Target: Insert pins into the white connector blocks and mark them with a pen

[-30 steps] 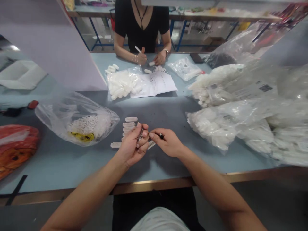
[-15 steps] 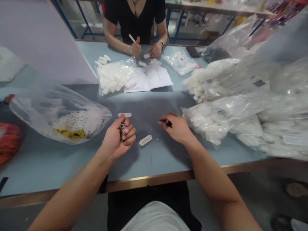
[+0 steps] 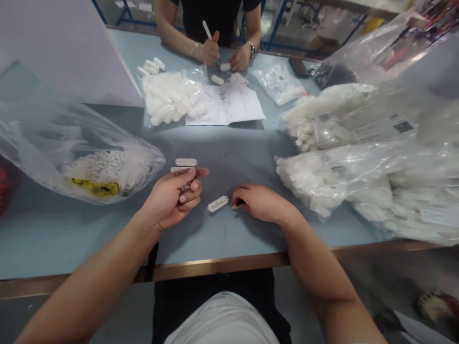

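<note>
My left hand (image 3: 179,197) is curled palm-up around a bunch of small greyish-white pieces (image 3: 185,188), its index finger pointing out. My right hand (image 3: 256,203) rests low over the table, fingers closed on a small dark object (image 3: 239,203), mostly hidden by the hand. Between my hands lies a white oblong part with rows of holes (image 3: 218,204), close to my right fingertips and apart from both hands. Beyond my left hand is a similar white oblong part (image 3: 186,162). Another white part (image 3: 177,169) shows partly behind my left thumb.
A clear bag of small white pieces (image 3: 103,167) with a yellow label lies left. Bulging bags of white parts (image 3: 311,177) fill the right side. Across the table, a person's hand (image 3: 210,51) holds a white pen near a bag of white parts (image 3: 168,98) and paper (image 3: 247,107).
My right hand has come down and nearer the holed white part. My left index finger has stretched out, and its fingers cover more of the small pieces. The view has tilted down slightly.
</note>
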The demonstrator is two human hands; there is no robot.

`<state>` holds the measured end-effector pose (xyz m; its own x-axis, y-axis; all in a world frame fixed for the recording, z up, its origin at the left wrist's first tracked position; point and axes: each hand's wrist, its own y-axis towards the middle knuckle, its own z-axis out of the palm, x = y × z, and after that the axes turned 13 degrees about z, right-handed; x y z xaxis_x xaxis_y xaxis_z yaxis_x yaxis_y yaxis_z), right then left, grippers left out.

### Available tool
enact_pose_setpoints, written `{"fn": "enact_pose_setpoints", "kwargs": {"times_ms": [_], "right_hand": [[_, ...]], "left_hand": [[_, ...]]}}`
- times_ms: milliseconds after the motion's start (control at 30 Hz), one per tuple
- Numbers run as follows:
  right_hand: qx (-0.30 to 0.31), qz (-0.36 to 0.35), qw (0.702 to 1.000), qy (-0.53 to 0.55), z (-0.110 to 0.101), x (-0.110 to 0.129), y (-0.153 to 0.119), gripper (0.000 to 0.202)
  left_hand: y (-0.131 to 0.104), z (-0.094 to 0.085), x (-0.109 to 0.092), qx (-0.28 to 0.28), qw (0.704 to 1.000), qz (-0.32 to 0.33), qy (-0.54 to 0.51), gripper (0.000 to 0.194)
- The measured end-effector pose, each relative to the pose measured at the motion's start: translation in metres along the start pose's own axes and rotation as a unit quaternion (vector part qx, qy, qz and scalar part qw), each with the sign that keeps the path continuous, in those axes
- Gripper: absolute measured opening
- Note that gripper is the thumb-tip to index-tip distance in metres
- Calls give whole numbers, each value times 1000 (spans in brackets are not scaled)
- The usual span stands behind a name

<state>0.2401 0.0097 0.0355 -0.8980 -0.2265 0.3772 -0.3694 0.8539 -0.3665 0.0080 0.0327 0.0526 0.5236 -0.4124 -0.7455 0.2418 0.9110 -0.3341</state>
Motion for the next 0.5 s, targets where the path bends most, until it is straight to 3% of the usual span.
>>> {"fn": "enact_pose_setpoints", "kwargs": {"times_ms": [200,300,400,500], "right_hand": [[8,8,999,-43,2,4,-7,4],[10,8,999,-34,5,3,-7,5],[-14,33,999,2,6,-1,-7,11],[-69,46,994,68,5,-5,-5,17]], "left_hand": [[-2,-2,5,37,997,-41,57,13],[-6,-3,9,76,982,-1,171,25],[-8,-3,11,119,921,68,365,35],[-9,-1,11,147,810,139,550,36]]}}
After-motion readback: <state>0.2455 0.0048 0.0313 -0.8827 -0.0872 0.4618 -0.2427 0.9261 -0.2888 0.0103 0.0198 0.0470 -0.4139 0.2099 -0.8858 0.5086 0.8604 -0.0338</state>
